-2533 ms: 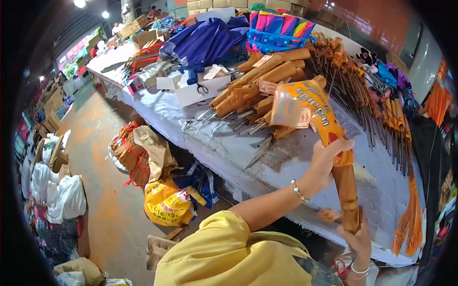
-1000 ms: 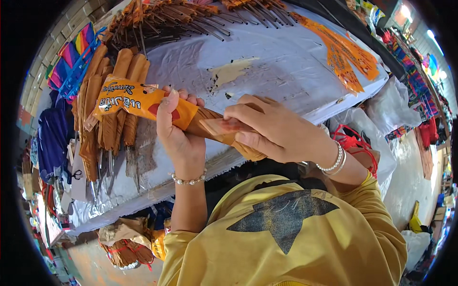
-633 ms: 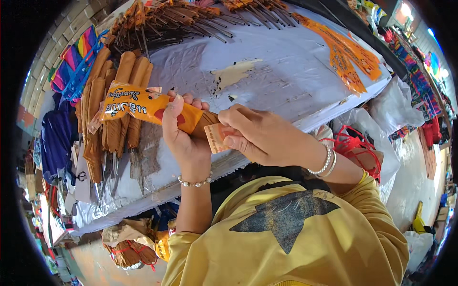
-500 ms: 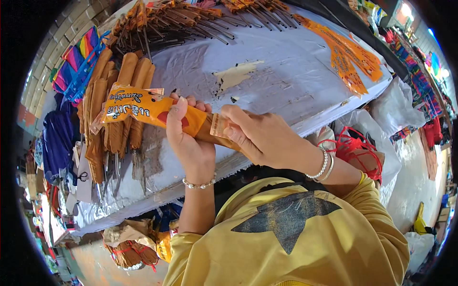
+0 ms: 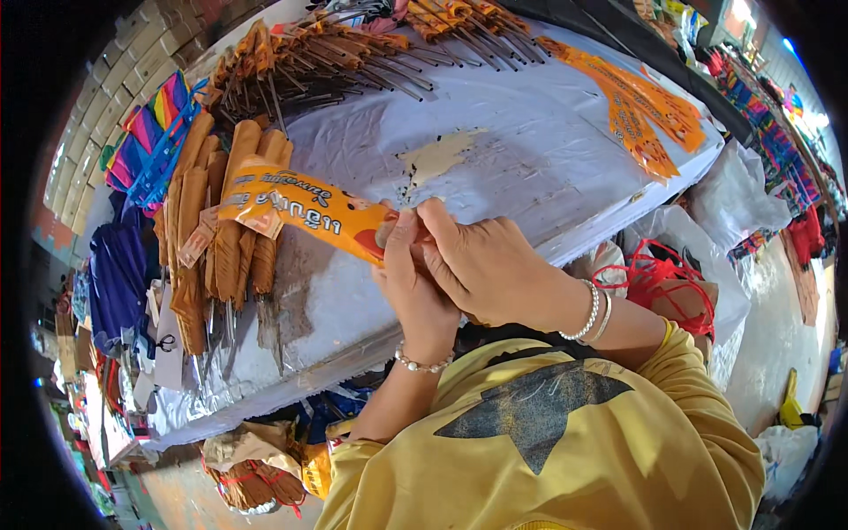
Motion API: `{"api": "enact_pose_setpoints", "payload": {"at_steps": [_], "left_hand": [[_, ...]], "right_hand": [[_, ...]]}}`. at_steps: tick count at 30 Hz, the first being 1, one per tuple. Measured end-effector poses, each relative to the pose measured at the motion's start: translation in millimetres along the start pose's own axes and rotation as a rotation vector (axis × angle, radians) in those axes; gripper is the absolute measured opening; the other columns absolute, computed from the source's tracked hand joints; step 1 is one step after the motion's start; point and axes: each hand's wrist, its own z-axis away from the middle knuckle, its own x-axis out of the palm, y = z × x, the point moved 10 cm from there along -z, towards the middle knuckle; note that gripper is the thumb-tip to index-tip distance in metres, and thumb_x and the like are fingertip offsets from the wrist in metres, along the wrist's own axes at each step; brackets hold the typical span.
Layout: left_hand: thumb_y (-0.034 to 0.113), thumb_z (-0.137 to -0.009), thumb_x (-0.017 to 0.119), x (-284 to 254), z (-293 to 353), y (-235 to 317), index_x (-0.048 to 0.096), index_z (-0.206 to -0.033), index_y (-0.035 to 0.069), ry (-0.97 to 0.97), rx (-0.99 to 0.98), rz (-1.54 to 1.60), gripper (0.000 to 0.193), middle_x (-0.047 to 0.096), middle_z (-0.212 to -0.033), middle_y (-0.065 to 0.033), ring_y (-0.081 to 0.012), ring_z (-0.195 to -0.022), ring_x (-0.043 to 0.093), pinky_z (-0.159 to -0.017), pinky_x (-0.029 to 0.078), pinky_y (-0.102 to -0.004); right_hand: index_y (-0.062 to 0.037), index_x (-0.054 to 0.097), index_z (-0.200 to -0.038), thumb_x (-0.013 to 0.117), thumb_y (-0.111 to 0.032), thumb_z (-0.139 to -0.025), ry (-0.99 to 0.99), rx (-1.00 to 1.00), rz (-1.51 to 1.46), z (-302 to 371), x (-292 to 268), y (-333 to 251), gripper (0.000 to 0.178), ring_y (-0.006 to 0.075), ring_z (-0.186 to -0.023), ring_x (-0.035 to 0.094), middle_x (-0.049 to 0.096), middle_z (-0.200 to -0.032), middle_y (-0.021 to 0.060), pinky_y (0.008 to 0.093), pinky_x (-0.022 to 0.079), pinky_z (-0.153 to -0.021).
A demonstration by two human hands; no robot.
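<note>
An orange printed plastic sleeve (image 5: pixel 305 210) stretches from my hands toward the left, its far end lying over the brown folded umbrellas (image 5: pixel 190 208). My left hand (image 5: pixel 417 305) is closed around the near part of the sleeve, thumb on top. Right against it, my right hand (image 5: pixel 508 269) pinches at the sleeve's mouth, with its fingertips beside the left thumb. The brown folded umbrella partly inside the sleeve is now mostly hidden by my hands. Metal shafts stick out at the lower ends of the piled umbrellas.
Flat orange sleeves (image 5: pixel 632 110) lie at the table's far right. Bundles of sleeved umbrellas (image 5: pixel 305 57) line the back edge. Scissors (image 5: pixel 166 343) lie at the left. Beside the table are a bag with red cords (image 5: pixel 658 278) and a tied brown bundle (image 5: pixel 256 484).
My left hand has slid right and nearer to me, up against my right hand. More of the sleeve now shows left of it, and the brown umbrella length between my hands is covered.
</note>
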Motion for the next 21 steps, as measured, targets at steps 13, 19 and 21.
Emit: {"api": "enact_pose_setpoints", "payload": {"at_steps": [13,19,21], "left_hand": [[0.012,-0.086,0.056,-4,-42,70,0.048,-0.103,0.003,-0.044,0.180,-0.058,0.020,0.053,-0.083,-0.0046,-0.0156,-0.072,0.055,-0.079,0.048,-0.0360],[0.023,-0.085,0.058,11,16,-13,0.046,-0.110,0.001,-0.099,-0.140,-0.214,0.036,0.054,-0.084,-0.0082,-0.0196,-0.082,0.054,-0.090,0.045,-0.0446],[0.028,-0.086,0.057,11,24,-26,0.045,-0.115,-0.001,-0.149,-0.232,-0.300,0.043,0.057,-0.092,-0.0105,-0.0222,-0.090,0.056,-0.092,0.043,-0.0464]], "right_hand": [[-0.0036,0.049,-0.105,0.046,-0.042,-0.095,-0.512,0.355,-1.207,64,49,32,0.040,0.0087,-0.046,0.037,0.041,-0.059,-0.0012,0.0245,0.027,-0.045],[-0.0065,0.050,-0.090,0.044,-0.045,-0.096,-0.282,0.496,-1.622,51,65,25,0.040,0.0044,-0.048,0.025,0.031,-0.059,-0.0068,0.0216,0.018,-0.045],[-0.0068,0.049,-0.089,0.044,-0.046,-0.096,-0.235,0.533,-1.686,52,68,30,0.040,0.0047,-0.048,0.025,0.031,-0.059,-0.0067,0.0220,0.018,-0.044]]}}
